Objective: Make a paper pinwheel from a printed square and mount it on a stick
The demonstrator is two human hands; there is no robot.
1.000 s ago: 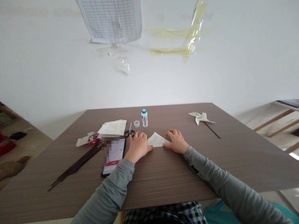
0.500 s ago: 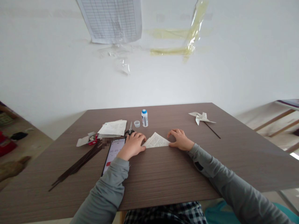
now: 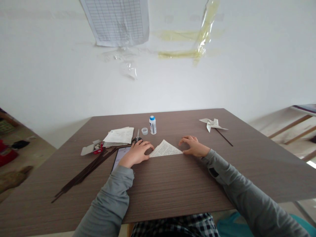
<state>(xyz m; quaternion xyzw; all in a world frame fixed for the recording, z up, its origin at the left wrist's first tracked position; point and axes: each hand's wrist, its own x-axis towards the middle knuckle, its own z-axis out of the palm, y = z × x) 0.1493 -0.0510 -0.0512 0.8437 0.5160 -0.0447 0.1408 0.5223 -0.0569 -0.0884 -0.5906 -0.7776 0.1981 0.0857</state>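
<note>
A sheet of printed paper [image 3: 166, 149], folded into a triangle, lies on the brown table with its long edge toward me. My left hand [image 3: 138, 153] rests at its left corner, thumb by the fold and the other fingers spread above. At the right corner is my right hand [image 3: 194, 146], its thumb tip touching the paper and a gap showing between thumb and curved fingers. Neither hand closes round the sheet. Partly under my left hand and forearm lies a phone [image 3: 120, 154]. Black-handled scissors [image 3: 137, 136] lie just beyond that hand.
Behind the paper stands a white bottle with a blue cap [image 3: 152, 125], beside a clear cap [image 3: 144, 131]. Leftward are stacked paper sheets [image 3: 119, 135], a small open box [image 3: 95, 147] and dark thin sticks [image 3: 81, 172]. A paper pinwheel [image 3: 212, 124] on a stick lies back right.
My hands have moved slightly apart, left hand leftward and right hand rightward, showing more of the triangle's long edge. The paper stays in place.
</note>
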